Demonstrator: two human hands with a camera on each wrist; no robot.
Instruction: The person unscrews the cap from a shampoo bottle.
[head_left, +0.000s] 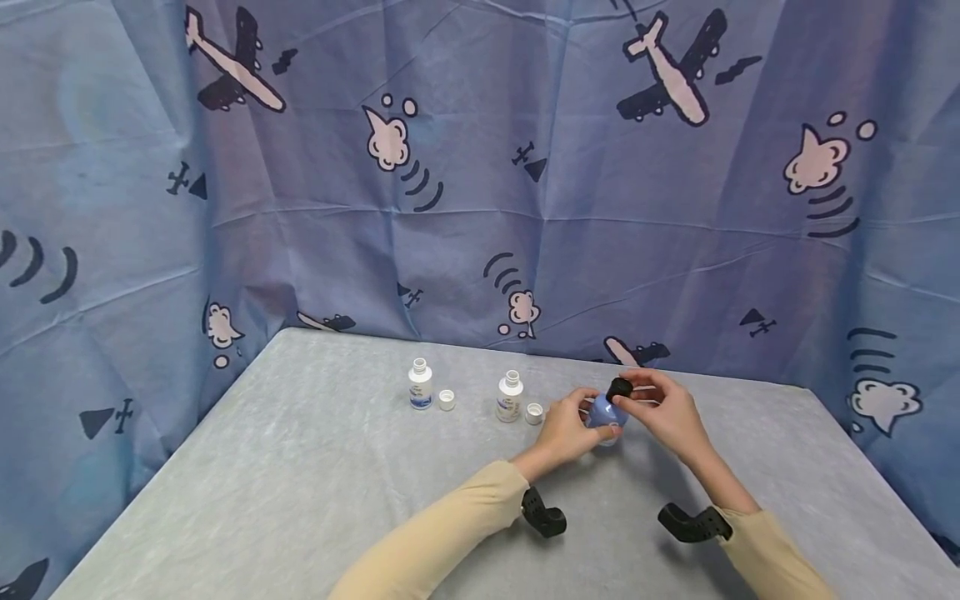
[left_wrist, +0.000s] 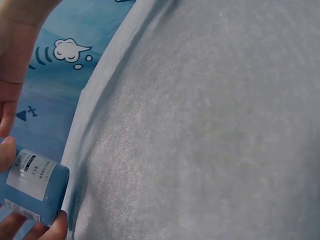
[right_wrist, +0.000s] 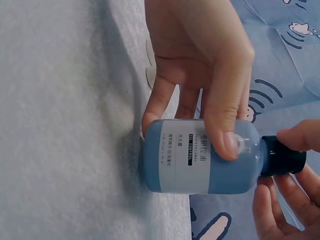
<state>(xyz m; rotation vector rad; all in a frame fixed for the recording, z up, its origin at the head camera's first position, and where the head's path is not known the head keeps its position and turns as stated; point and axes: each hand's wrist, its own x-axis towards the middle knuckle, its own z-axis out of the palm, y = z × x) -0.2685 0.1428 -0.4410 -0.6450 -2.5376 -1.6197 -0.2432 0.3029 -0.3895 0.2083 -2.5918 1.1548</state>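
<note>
A blue bottle (right_wrist: 227,175) with a white label and a black cap (right_wrist: 285,156) stands near the right part of the table. My left hand (head_left: 568,427) grips its body, the thumb lying across the label side. At the top, my right hand (head_left: 666,412) pinches the black cap between thumb and fingers. The cap sits on the bottle's neck. In the left wrist view the lower part of the bottle (left_wrist: 57,187) shows at the left edge. Whether its base touches the table I cannot tell.
Left of my hands stand two small white bottles, one (head_left: 509,397) nearer and one (head_left: 421,385) farther left, both with bare necks. A white cap (head_left: 534,413) and another white cap (head_left: 447,400) lie beside them. A blue patterned curtain (head_left: 465,167) hangs behind the grey-covered table (head_left: 300,467).
</note>
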